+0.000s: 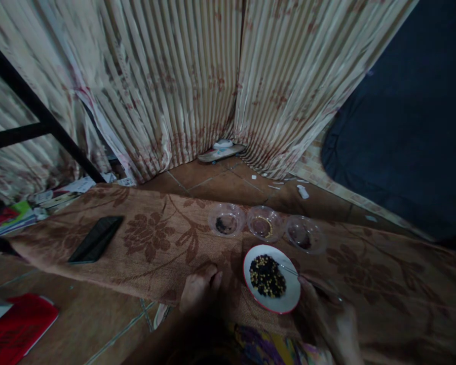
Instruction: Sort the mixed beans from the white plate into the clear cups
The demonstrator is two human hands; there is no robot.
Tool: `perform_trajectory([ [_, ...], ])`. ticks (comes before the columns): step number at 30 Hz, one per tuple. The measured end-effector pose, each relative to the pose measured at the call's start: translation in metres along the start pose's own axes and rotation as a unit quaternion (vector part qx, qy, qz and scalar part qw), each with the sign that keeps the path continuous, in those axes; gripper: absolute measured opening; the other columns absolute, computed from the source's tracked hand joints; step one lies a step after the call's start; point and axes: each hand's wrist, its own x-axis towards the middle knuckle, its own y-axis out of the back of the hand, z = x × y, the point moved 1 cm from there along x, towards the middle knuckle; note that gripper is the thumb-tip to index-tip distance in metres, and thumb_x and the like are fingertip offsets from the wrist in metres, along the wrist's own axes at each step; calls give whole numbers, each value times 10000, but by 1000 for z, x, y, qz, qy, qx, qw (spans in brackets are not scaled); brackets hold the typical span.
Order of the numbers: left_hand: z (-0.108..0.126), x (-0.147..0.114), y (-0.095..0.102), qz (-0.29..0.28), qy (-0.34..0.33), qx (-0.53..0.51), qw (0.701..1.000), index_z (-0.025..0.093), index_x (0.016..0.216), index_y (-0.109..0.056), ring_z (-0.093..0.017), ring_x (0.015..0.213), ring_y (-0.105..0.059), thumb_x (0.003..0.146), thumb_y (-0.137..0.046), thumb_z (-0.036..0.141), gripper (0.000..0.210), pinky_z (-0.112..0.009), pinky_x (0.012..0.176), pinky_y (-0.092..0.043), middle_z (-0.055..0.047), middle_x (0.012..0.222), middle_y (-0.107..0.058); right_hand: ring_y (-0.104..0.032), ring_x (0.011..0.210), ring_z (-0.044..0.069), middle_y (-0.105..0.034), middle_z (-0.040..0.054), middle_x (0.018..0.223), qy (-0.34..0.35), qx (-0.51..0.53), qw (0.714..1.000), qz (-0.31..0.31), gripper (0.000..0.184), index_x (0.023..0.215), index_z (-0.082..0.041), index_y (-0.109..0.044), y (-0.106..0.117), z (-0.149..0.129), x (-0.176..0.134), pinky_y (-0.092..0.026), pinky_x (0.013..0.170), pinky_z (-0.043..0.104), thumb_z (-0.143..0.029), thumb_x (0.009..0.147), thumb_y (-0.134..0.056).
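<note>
A white bowl with a red rim (293,299) holds a mix of black and yellow grains (268,276), probably beans and corn kernels. Over its right side reaches a thin metal utensil (289,270), its exact kind unclear in the dim light. My right hand (327,309), dark and blurred, is closed on that utensil beside the bowl. To the bowl's left, my left hand (200,288) rests curled at the cloth's near edge, with nothing visible in it. Behind the bowl stand three clear plastic cups: one with black bits (227,220), one with yellow grains (264,224), one with dark reddish bits (305,234).
A dark phone (96,239) lies on the left of the brown flowered tablecloth (167,253). Striped curtains (182,76) hang behind. A skateboard (221,153) and white scraps (302,191) are on the tiled floor. A red bag (26,324) lies lower left.
</note>
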Motion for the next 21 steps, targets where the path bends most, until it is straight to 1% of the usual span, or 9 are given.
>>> perform_trajectory([
  [5, -1, 0, 0, 4, -2, -10, 1000, 213, 762, -526, -148, 774, -633, 970, -398, 298, 258, -249, 699, -415, -16, 807, -650, -695, 851, 239, -741, 88, 920, 36, 19, 999, 13, 308, 817, -195, -753, -9, -14, 10, -553, 691, 297, -489, 768, -672],
  [8, -2, 0, 0, 8, -8, -15, 1000, 212, 759, -520, -149, 776, -628, 969, -395, 296, 258, -247, 700, -423, -19, 811, -645, -688, 865, 230, -742, 82, 922, 97, 40, 994, 6, 263, 825, -201, -751, -23, -32, 23, -547, 736, 316, -448, 788, -668],
  [11, -2, 0, 0, 13, -11, -22, 1000, 211, 763, -523, -149, 770, -628, 963, -400, 297, 250, -246, 690, -430, -23, 817, -648, -667, 936, 234, -738, 84, 964, 166, 61, 984, 0, 227, 861, -206, -747, -43, -57, 38, -525, 832, 357, -406, 809, -653],
  [12, -2, 0, 0, 15, -13, -24, 1000, 211, 761, -524, -149, 766, -627, 962, -403, 299, 250, -246, 687, -431, -25, 818, -648, -665, 929, 228, -738, 81, 962, 187, 64, 980, -11, 212, 865, -207, -747, -51, -65, 44, -517, 847, 361, -388, 814, -649],
  [14, -1, 0, 0, 18, -18, -25, 999, 211, 756, -521, -150, 757, -626, 961, -407, 305, 254, -248, 678, -431, -27, 818, -648, -665, 921, 217, -739, 72, 938, 204, 83, 975, -35, 198, 884, -211, -744, -68, -80, 54, -514, 843, 353, -362, 840, -625],
  [17, -2, -1, 0, 18, -19, -27, 999, 211, 749, -515, -148, 749, -624, 968, -399, 311, 268, -245, 667, -430, -26, 812, -647, -668, 897, 210, -737, 60, 870, 224, 96, 968, -61, 197, 814, -211, -740, -92, -95, 67, -507, 851, 348, -368, 844, -625],
  [19, -3, -1, -1, 18, -20, -30, 999, 211, 751, -516, -147, 747, -622, 971, -396, 315, 271, -241, 663, -431, -23, 806, -646, -668, 899, 210, -734, 62, 876, 228, 100, 967, -61, 205, 798, -206, -737, -102, -100, 71, -506, 859, 349, -379, 838, -634],
  [21, -3, -1, -1, 18, -21, -29, 999, 210, 750, -515, -146, 739, -620, 970, -403, 314, 268, -241, 658, -427, -20, 795, -642, -670, 902, 211, -735, 66, 893, 226, 103, 967, -57, 209, 813, -202, -736, -106, -101, 72, -509, 859, 350, -384, 837, -636],
])
